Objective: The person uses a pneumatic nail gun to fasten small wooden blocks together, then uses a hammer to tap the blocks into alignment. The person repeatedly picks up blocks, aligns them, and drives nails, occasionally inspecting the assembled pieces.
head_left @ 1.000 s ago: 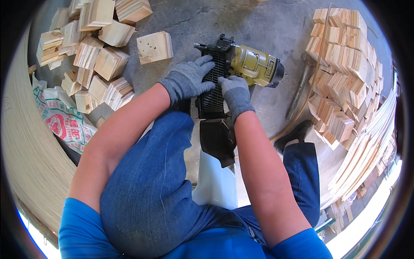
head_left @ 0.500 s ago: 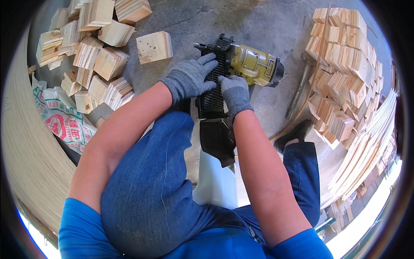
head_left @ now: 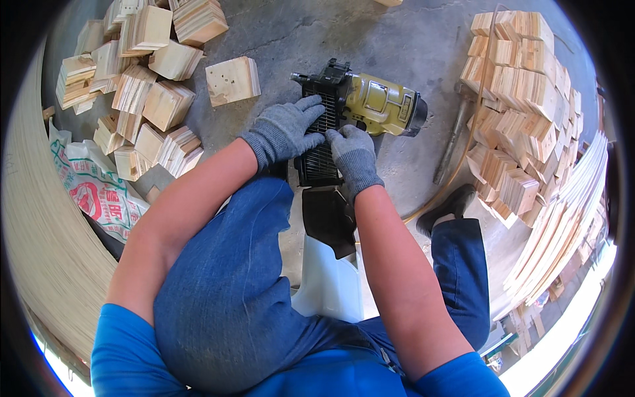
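Note:
A yellow-green nail gun with black ends lies on its side on the floor before me. Its opened black magazine holds rows of thin nails. My gloved left hand lies over the left side of the nails, with its fingers stretched across them and its thumb apart. At the magazine's right edge, my gloved right hand has its fingertips pinched together against the nails; what sits between them is hidden. Below the magazine hangs a dark curved cover.
Wooden blocks are heaped at the left, one loose block near the gun. More blocks are stacked at the right beside a hammer and a thin hose. A printed sack lies at the left.
The nail gun has shifted slightly left and down in the picture, and both hands with it. My right hand's fingertips have drawn closer to my left thumb.

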Demonstrator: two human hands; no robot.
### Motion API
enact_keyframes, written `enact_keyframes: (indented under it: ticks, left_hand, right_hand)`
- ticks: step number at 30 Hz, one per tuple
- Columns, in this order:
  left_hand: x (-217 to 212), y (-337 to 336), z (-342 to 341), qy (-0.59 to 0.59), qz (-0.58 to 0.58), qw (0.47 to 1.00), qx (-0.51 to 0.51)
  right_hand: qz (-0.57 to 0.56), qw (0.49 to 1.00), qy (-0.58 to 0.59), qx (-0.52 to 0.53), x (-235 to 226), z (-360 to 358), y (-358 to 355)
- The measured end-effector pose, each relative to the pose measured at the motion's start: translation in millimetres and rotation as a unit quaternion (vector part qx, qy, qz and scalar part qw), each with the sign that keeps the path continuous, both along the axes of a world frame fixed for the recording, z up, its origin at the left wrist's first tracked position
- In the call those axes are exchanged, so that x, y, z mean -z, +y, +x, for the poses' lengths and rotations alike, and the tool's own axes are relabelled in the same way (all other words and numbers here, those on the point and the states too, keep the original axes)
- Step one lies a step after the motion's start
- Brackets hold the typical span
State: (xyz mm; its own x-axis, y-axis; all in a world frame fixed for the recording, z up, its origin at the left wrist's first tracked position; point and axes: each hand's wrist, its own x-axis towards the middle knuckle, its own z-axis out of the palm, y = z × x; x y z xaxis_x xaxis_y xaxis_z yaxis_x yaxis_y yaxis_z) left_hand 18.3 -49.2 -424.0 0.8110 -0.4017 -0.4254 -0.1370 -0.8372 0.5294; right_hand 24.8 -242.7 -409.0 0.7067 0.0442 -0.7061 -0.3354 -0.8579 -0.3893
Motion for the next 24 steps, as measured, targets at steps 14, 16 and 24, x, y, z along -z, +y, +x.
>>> enact_keyframes:
  ticks: [14, 16, 24]
  left_hand:
    - [0, 1, 4, 0.003, -0.023, 0.999, -0.025]
    - [1, 0, 4, 0.007, -0.021, 0.999, -0.026]
    - [5, 0, 3, 0.003, -0.027, 0.999, -0.025]
  right_hand:
    - [0.0, 1.0, -0.022, 0.013, 9, 2, 2]
    - [-0.007, 1.0, -0.01, 0.004, 8, 6, 2]
    - [0.003, 1.0, 0.019, 0.006, 17, 5, -3]
